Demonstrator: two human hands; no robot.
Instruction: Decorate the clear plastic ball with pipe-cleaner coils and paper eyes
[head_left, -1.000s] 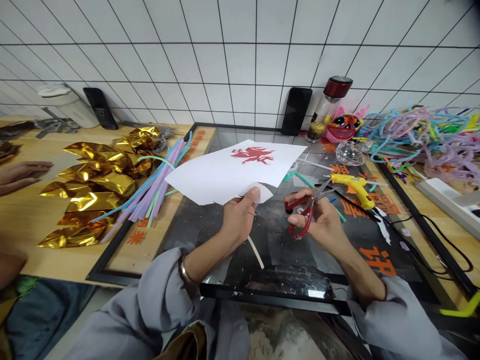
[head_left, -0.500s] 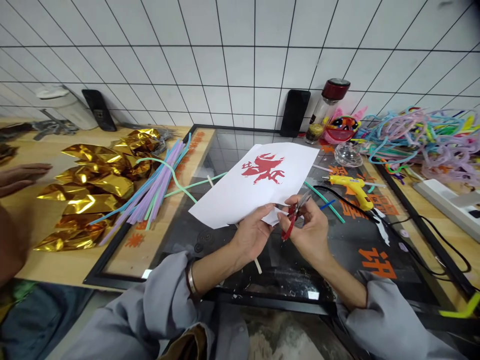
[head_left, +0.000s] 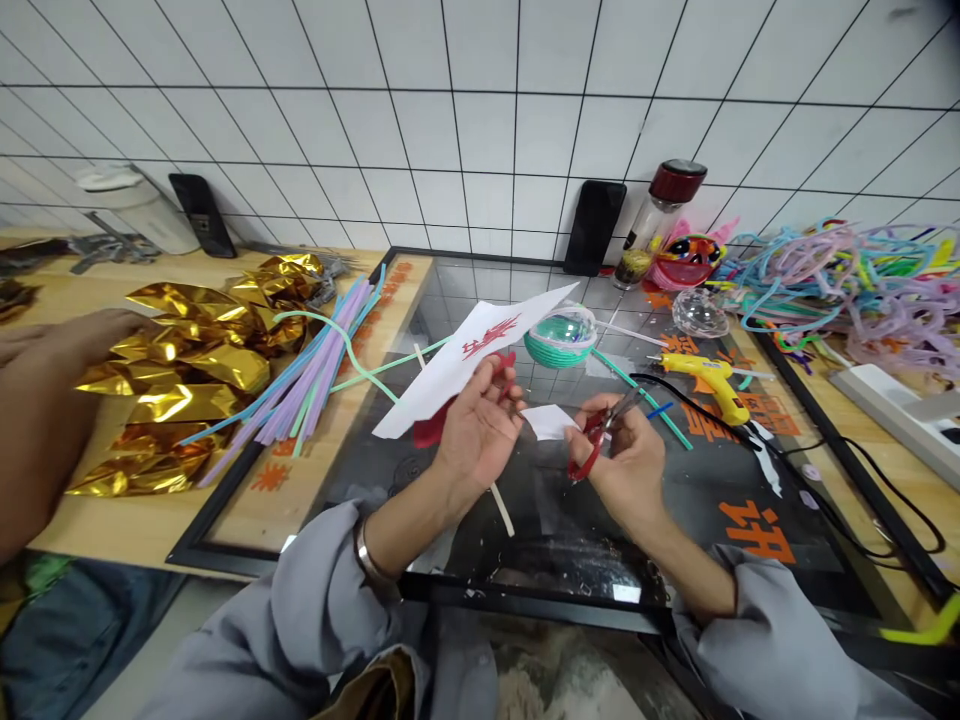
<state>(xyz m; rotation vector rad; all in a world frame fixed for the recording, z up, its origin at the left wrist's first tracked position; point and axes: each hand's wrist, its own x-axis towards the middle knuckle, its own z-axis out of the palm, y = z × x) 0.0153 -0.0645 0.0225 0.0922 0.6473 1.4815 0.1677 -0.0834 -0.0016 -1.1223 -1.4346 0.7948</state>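
Observation:
My left hand (head_left: 472, 430) grips a white sheet of paper (head_left: 457, 362) printed with a red figure, held tilted above the dark glass mat (head_left: 555, 520); a red layer shows under the sheet by my fingers. My right hand (head_left: 626, 460) is closed round red-handled scissors (head_left: 600, 435), blades pointing up and right. A small white paper scrap (head_left: 549, 421) hangs between the two hands, apart from the sheet.
Gold foil pieces (head_left: 187, 360) and a bundle of pastel sticks (head_left: 315, 365) lie at left. A green-wound clear dome (head_left: 559, 338), yellow glue gun (head_left: 705, 375), red-lidded bottle (head_left: 660, 215), two phones and a heap of coloured pipe cleaners (head_left: 847, 280) sit behind. Another person's hand (head_left: 45, 400) reaches in at left.
My left hand tilted the sheet up on edge and swung it left, uncovering the green dome. A small white scrap has come off the sheet. The other person's hand moved closer.

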